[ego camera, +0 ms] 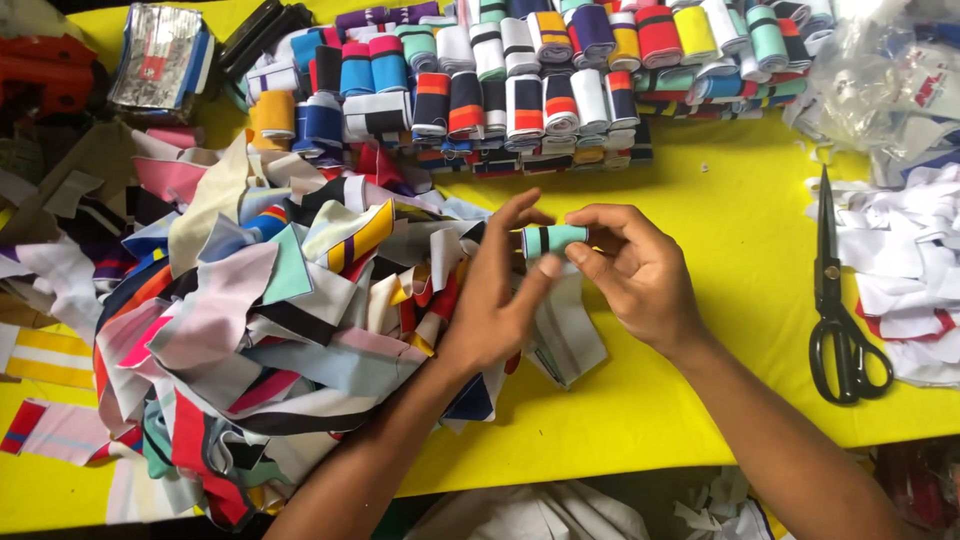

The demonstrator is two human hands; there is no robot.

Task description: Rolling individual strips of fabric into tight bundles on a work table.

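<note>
A small rolled strip of mint-green fabric with a dark stripe (553,238) is held between both of my hands above the yellow table (700,260). My left hand (497,295) presses its thumb and fingertips against the roll's left end. My right hand (635,270) pinches the roll's right end from the other side. A loose white strip (566,330) hangs down from the roll under my hands.
A big heap of loose coloured fabric strips (260,310) lies to the left. Rows of rolled striped strips (540,80) fill the far side. Black scissors (838,300) lie at the right beside white fabric pieces (905,260) and clear plastic bags (880,70).
</note>
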